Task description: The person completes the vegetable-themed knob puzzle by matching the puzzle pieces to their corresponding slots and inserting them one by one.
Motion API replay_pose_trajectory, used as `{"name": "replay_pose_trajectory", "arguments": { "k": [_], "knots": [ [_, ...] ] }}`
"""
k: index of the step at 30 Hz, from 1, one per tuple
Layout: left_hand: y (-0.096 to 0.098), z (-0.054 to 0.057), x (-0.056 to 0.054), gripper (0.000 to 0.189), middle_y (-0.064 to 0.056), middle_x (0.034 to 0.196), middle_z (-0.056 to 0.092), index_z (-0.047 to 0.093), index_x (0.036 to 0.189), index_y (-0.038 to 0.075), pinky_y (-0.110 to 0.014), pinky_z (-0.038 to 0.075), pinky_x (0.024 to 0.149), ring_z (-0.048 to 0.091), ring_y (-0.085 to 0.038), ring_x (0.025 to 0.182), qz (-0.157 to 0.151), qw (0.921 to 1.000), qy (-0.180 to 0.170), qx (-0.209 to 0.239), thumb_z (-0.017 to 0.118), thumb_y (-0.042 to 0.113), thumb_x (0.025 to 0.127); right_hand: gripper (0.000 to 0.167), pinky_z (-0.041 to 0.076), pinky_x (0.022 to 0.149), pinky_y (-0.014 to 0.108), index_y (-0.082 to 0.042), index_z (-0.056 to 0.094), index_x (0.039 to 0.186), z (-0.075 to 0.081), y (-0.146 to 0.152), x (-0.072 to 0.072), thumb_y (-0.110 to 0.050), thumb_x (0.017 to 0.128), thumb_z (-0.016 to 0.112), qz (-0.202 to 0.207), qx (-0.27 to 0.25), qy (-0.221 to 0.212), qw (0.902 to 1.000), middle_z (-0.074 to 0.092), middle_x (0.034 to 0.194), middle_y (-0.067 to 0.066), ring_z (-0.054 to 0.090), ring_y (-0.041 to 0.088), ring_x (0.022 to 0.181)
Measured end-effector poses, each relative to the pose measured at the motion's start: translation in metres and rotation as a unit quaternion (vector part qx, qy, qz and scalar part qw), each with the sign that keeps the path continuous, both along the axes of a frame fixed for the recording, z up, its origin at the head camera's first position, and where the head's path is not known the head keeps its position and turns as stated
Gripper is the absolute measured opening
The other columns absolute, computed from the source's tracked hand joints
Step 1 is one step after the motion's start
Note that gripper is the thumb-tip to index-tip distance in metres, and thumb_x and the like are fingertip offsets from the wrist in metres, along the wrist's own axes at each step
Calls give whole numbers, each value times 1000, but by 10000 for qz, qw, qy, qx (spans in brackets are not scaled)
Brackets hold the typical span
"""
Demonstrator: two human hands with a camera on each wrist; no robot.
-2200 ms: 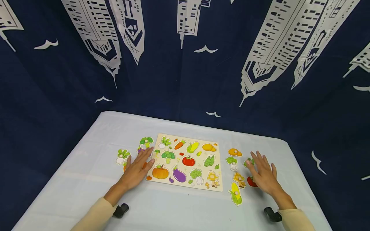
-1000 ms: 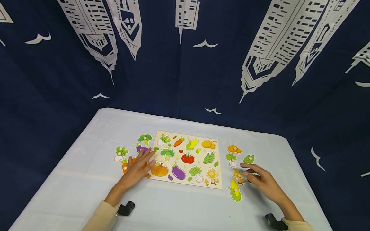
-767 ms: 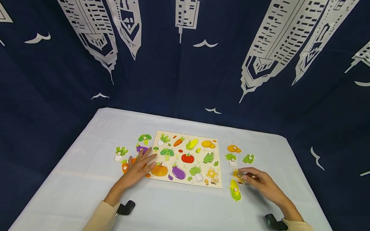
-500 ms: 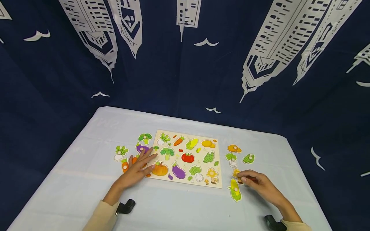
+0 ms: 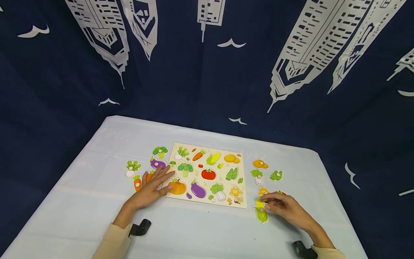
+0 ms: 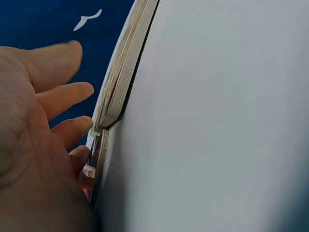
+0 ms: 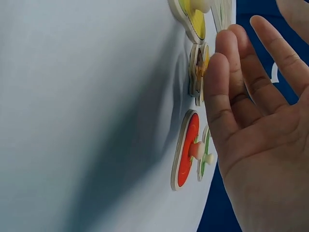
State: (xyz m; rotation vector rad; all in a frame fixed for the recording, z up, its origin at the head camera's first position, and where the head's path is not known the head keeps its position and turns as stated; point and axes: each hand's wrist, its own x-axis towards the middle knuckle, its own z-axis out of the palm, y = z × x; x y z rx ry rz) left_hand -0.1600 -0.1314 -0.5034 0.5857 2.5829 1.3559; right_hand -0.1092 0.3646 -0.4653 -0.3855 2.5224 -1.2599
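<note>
My left hand [image 5: 147, 192] rests with spread fingers on the left edge of a wooden vegetable puzzle board [image 5: 207, 185]. An orange piece [image 5: 149, 176] lies partly hidden beneath it. Over at the right, my right hand [image 5: 288, 209] hovers with fingertips by the knobbed corn piece [image 5: 260, 213] and the mushroom piece [image 5: 263, 190], which it partly covers. In the right wrist view the fingers [image 7: 219, 92] are fairly straight and I see nothing held. A red tomato piece [image 7: 186, 150] with a knob lies close to that hand; the head view shows only its top.
Left of the board lie broccoli [image 5: 160, 152], eggplant [image 5: 157, 164], radish [image 5: 132, 169] and carrot [image 5: 137, 183] pieces. Potato [image 5: 260, 164], bok choy [image 5: 257, 177] and leafy green [image 5: 276, 175] pieces lie right. Black devices [image 5: 141, 227] sit at both wrists. A dark patterned curtain [image 5: 181, 90] hangs behind.
My right hand has moved left and nearer from above the tomato and leafy green pieces, past the mushroom, toward the corn, its fingers drawing together. My left hand stays at the board's edge.
</note>
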Motion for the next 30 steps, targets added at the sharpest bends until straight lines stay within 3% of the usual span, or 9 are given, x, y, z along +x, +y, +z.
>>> {"name": "replay_pose_trajectory", "arguments": {
  "k": [4,8,15,20,30],
  "knots": [
    [-1,1,0,51,-17,165,22,46,150,9,-66,-22,113,4,-45,154,-44,10000,56,-32,56,23,102,30,54,79,22,-9,68,124,-1,1,-1,-22,97,67,49,33,29,10000,64,112,12,61,12,90],
    [-1,1,-2,52,-17,166,21,44,150,5,-65,-21,113,4,-44,154,-81,9999,62,-74,56,20,102,26,54,78,21,-8,69,120,-2,1,-3,-19,97,67,229,-59,58,9997,64,107,13,60,10,89],
    [-2,3,-1,68,-17,166,20,42,151,3,-66,-19,114,6,-44,154,-136,9996,156,-197,72,13,91,22,53,75,21,-8,70,115,-3,-1,-3,-17,95,69,399,-74,45,9992,65,103,11,59,11,85],
    [-1,2,0,80,-15,167,20,42,152,5,-65,-19,115,6,-42,155,-131,9995,75,-280,81,17,83,21,53,73,22,-9,70,115,-5,-2,-3,-14,95,69,566,-58,157,9983,65,107,12,59,13,84],
    [-1,1,2,79,-15,167,20,41,152,4,-65,-18,115,7,-42,154,-108,9993,96,-339,80,11,83,14,52,77,20,-11,71,108,-7,-4,-5,-9,95,67,702,104,227,9972,67,115,11,58,11,91]
  ]
}}
